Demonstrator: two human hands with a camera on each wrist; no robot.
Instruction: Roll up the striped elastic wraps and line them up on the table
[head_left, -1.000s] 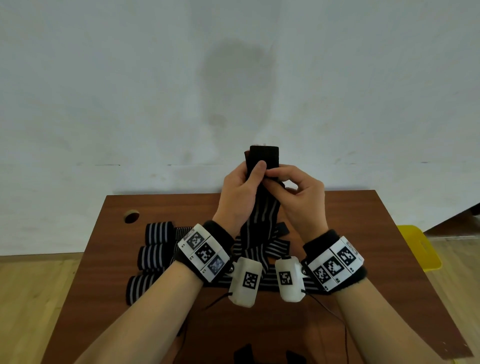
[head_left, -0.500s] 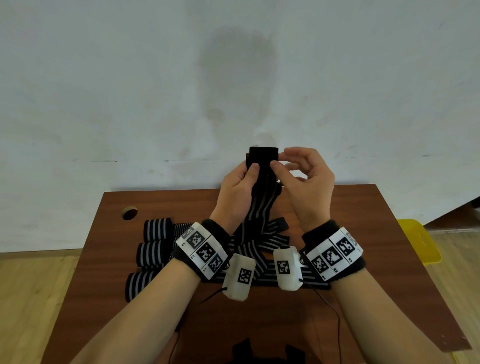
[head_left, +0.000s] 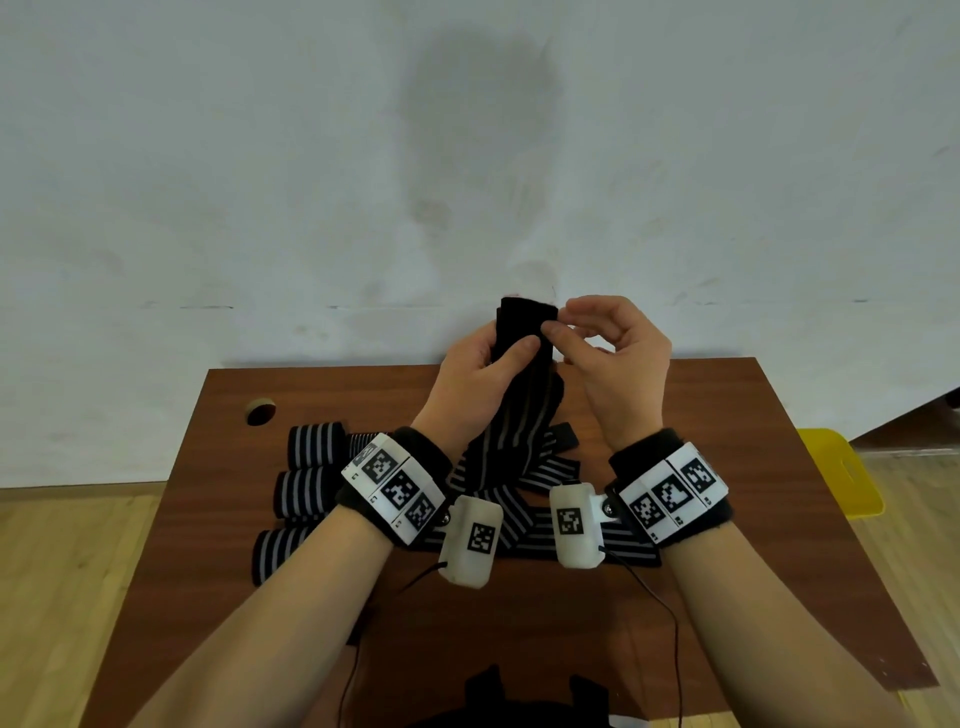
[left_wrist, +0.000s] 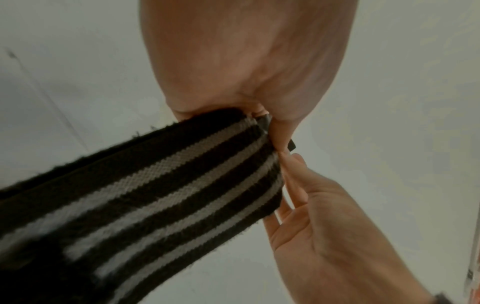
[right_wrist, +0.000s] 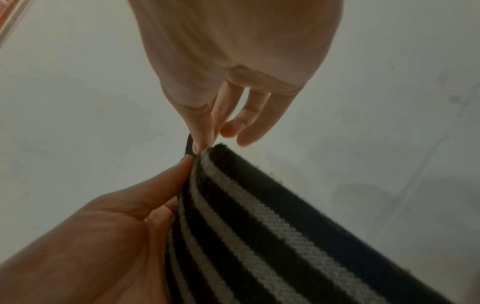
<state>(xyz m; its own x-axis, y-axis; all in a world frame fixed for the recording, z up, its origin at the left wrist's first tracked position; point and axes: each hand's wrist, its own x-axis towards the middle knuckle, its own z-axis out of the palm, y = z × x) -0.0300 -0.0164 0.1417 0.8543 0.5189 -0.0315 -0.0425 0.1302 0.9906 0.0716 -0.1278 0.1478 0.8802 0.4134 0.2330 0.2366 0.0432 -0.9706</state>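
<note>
Your left hand (head_left: 480, 371) is up above the far edge of the brown wooden tabletop (head_left: 727, 415), gripping the black-and-grey striped elastic wrap (head_left: 511, 421) near its plain black top end, thumb laid across the front and fingers (right_wrist: 155, 195) curled round behind it. The wrap stands up out of your grip and its long tail hangs down to the loose, unrolled pile of striped wraps (head_left: 524, 499) lying between your wrists.

Your right hand (head_left: 618, 358) is right beside it, thumb and forefinger brought together in a pinch on the right edge of that black end, just above your left thumb. From the right wrist view you can see the pinch sitting at the top corner of the wrap, with the other right fingers (right_wrist: 249, 115) loosely curled and off the fabric.

The left wrist view shows the striped band running from your grip down and away, stripes lengthwise, slightly blurred lower down.

Over on your left side of the tabletop, three finished rolled striped wraps (head_left: 306, 486) lie in a line, one behind the other, close together. A round cable hole (head_left: 261, 412) sits in the far left corner. A yellow plastic object (head_left: 841, 473) shows beyond the right edge, down near the wooden floor (head_left: 62, 571).
</note>
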